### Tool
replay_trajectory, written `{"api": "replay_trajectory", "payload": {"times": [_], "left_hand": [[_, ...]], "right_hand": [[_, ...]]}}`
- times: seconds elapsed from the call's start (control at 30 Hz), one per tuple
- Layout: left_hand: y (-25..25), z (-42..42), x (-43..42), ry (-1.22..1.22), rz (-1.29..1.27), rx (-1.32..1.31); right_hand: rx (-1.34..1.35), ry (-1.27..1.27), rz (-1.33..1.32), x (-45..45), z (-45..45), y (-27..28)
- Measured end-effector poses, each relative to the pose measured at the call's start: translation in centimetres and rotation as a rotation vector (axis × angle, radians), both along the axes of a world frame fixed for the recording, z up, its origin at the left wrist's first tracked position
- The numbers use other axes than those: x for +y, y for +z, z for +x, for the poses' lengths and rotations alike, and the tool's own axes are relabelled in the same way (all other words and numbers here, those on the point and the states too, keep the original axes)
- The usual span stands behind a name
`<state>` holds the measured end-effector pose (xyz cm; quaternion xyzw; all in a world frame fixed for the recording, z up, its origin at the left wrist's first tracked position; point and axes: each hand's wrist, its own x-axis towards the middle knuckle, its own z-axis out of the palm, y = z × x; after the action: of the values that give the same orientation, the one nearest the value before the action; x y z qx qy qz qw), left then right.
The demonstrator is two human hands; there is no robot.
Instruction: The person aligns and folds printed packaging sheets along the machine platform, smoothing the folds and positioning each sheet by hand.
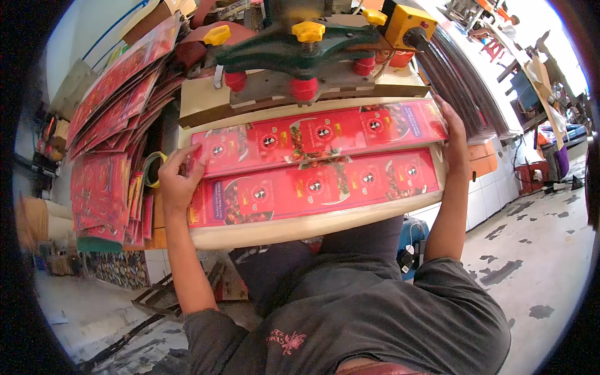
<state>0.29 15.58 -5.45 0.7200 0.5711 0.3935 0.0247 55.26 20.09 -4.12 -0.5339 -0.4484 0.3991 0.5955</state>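
Observation:
A long red printed sheet point(315, 134) lies slightly tilted over a second red printed sheet point(325, 187) on a pale board point(300, 226). My left hand point(180, 178) pinches the left end of the upper sheet between thumb and fingers. At the sheet's right end, my right hand point(455, 128) holds the edge, its fingers curled round the far corner. Just beyond the sheets stands a dark green press point(300, 53) with yellow knobs and red round feet, raised above a metal plate.
Stacks of red printed sheets point(112, 194) crowd the left, beside a roll of tape point(152, 170). A yellow switch box point(409, 26) sits at the press's right. Dark flat sheets point(459, 87) are piled at the right. Farther off, a person point(514, 20) is partly visible.

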Motion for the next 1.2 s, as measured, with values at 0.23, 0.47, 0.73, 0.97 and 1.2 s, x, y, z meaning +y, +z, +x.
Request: {"api": "replay_trajectory", "payload": {"times": [0.23, 0.47, 0.73, 0.97, 1.2], "left_hand": [[-0.1, 0.0, -0.4, 0.018, -0.091, -0.043], [0.2, 1.0, 0.3, 0.260, 0.023, -0.329], [-0.5, -0.5, 0.3, 0.292, -0.021, -0.180], [-1.2, -1.0, 0.5, 0.254, 0.138, -0.219], [-1.2, -0.7, 0.2, 0.200, 0.180, -0.278]], "right_hand": [[0.092, 0.271, -0.051, 0.7, 3.3, -1.3], [0.198, 0.352, -0.034, 0.4, 3.5, -2.2], [0.223, 0.401, -0.022, 0.3, 2.7, -1.8], [0.075, 0.314, 0.037, 1.4, 4.5, -3.4], [-0.814, -0.288, 0.476, -0.6, -2.1, 3.4]]}}
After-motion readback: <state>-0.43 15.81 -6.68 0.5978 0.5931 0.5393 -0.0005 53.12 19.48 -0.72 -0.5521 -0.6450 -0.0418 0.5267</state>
